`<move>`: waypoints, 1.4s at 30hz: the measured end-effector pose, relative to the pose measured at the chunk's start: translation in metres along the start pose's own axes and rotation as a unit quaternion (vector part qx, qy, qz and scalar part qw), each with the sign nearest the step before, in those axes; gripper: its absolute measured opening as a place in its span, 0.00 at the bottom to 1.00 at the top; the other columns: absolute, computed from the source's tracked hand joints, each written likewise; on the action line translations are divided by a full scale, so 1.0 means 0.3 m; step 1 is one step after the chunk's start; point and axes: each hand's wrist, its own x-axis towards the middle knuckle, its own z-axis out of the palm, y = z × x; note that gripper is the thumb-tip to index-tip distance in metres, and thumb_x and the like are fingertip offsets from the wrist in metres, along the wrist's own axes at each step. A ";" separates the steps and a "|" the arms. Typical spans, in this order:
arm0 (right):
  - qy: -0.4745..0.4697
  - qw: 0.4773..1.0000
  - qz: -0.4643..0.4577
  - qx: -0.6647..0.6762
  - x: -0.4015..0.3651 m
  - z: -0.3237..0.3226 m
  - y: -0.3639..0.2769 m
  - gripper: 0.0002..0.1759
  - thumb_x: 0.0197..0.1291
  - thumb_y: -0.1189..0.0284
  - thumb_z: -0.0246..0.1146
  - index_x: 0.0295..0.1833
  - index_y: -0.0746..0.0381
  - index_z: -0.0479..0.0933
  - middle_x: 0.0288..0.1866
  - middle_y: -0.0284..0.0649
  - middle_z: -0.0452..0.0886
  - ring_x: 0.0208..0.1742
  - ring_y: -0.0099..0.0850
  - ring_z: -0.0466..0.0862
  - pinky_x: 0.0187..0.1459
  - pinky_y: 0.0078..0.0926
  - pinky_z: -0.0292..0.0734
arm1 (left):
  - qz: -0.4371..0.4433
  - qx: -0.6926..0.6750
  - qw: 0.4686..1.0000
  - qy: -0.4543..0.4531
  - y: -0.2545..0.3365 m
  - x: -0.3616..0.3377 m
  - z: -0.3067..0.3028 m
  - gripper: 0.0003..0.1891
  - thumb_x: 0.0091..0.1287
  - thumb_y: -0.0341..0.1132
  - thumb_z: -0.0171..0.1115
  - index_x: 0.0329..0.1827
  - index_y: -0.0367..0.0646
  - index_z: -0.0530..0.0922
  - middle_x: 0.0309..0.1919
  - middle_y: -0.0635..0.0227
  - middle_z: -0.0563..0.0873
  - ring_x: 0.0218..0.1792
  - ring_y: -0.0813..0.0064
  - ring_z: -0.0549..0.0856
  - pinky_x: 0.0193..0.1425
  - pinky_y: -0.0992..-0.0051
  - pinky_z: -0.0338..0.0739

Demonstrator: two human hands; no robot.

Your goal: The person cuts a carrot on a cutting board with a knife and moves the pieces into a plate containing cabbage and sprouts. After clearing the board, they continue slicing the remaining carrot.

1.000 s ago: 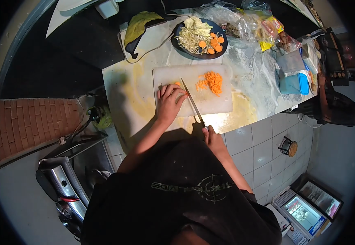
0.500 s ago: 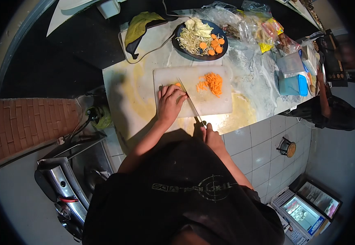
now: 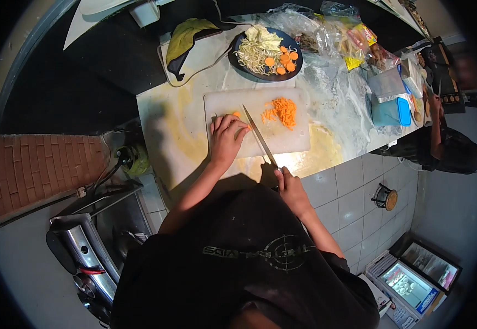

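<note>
My left hand (image 3: 227, 138) rests on the white cutting board (image 3: 299, 143), its bent fingers pressing down on a small orange carrot piece (image 3: 237, 114) that shows past the fingertips. In my right hand (image 3: 292, 189), at the board's near edge, is the handle of a knife (image 3: 260, 138). The blade slants up and left across the board, just right of my left fingertips, and its flat side shows. A pile of thin carrot strips (image 3: 284, 113) lies on the board, right of the blade.
Behind the board stands a dark plate (image 3: 240, 64) with sprouts, cabbage and carrot slices. Plastic bags (image 3: 326, 34) and a blue-lidded container (image 3: 388, 112) are farther right. Another person (image 3: 453, 149) is at the table's right end. A stool (image 3: 385, 197) stands on the floor.
My right hand and the knife handle have shifted slightly right, and the blade is now a little apart from the left fingertips, its side more visible. The left hand has barely moved.
</note>
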 end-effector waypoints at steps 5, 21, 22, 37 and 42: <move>-0.007 1.000 0.010 -0.001 -0.007 -0.021 -0.020 0.20 0.79 0.59 0.49 0.44 0.68 0.71 0.22 0.63 0.77 0.30 0.66 0.79 0.31 0.59 0.71 | -0.001 0.011 1.000 -0.004 0.000 -0.001 0.000 0.07 0.60 0.39 0.72 0.38 0.49 0.86 0.41 0.75 0.82 0.49 0.68 0.78 0.56 0.66 0.66; -0.020 0.999 0.026 -0.026 0.003 -0.017 -0.029 0.22 0.79 0.57 0.47 0.46 0.68 0.72 0.23 0.63 0.78 0.30 0.65 0.80 0.32 0.59 0.73 | -0.005 0.014 1.000 -0.007 0.007 0.000 0.001 0.08 0.58 0.40 0.74 0.37 0.51 0.86 0.42 0.75 0.81 0.51 0.68 0.77 0.57 0.65 0.66; -0.021 0.999 0.026 -0.026 0.004 -0.018 -0.029 0.22 0.79 0.57 0.47 0.46 0.68 0.72 0.23 0.63 0.78 0.30 0.65 0.80 0.32 0.59 0.73 | -0.003 0.014 1.000 -0.005 0.006 0.000 0.001 0.08 0.58 0.40 0.74 0.37 0.51 0.86 0.42 0.75 0.81 0.51 0.68 0.77 0.57 0.65 0.66; -0.034 0.994 0.074 -0.072 0.024 0.036 -0.067 0.22 0.79 0.56 0.46 0.49 0.69 0.68 0.30 0.68 0.81 0.37 0.67 0.82 0.38 0.62 0.77 | -0.006 0.017 1.000 -0.012 0.003 -0.002 0.001 0.08 0.59 0.39 0.73 0.38 0.50 0.85 0.43 0.77 0.81 0.49 0.69 0.77 0.57 0.64 0.66; -0.006 0.988 0.069 -0.137 0.047 0.086 -0.033 0.21 0.78 0.56 0.47 0.51 0.66 0.66 0.30 0.67 0.82 0.35 0.67 0.83 0.35 0.62 0.79 | -0.004 0.019 1.000 -0.008 -0.007 -0.005 0.006 0.07 0.60 0.38 0.72 0.38 0.50 0.84 0.44 0.77 0.81 0.50 0.69 0.77 0.57 0.65 0.66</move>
